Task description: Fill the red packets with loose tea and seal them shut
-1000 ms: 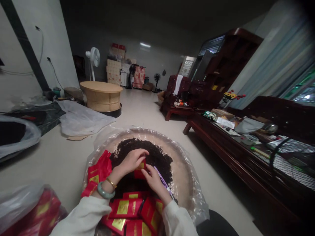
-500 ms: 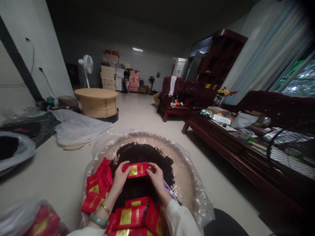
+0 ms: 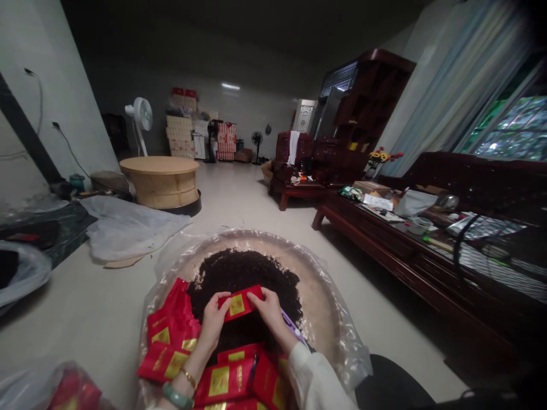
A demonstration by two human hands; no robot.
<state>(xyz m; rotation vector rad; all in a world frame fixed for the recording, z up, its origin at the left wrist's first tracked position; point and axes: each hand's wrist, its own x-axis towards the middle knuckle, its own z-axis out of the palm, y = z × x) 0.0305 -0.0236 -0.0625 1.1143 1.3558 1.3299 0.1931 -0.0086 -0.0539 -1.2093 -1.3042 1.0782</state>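
Between my two hands is a red packet (image 3: 237,306) with a gold label, held flat above a heap of dark loose leaves (image 3: 248,267). My left hand (image 3: 215,319) pinches its left end, and my right hand (image 3: 269,309) pinches the right end. The leaves lie in a wide round tray (image 3: 327,307) lined with clear plastic. More red packets (image 3: 224,380) are piled at the near side of the tray, and others (image 3: 173,313) lean at its left. A purple object (image 3: 293,326) shows partly behind my right forearm.
A dark round stool (image 3: 391,384) stands at the tray's right. At the lower left lies a plastic bag of red packets (image 3: 74,390). Plastic sheeting (image 3: 128,228) covers floor beside a round wooden table (image 3: 160,165). A cluttered long dark table (image 3: 384,245) runs along the right.
The red packet has tilted, its right end now higher, and has come slightly nearer. My right fingers have shifted onto its top right corner. The whole view has turned a little to the right.
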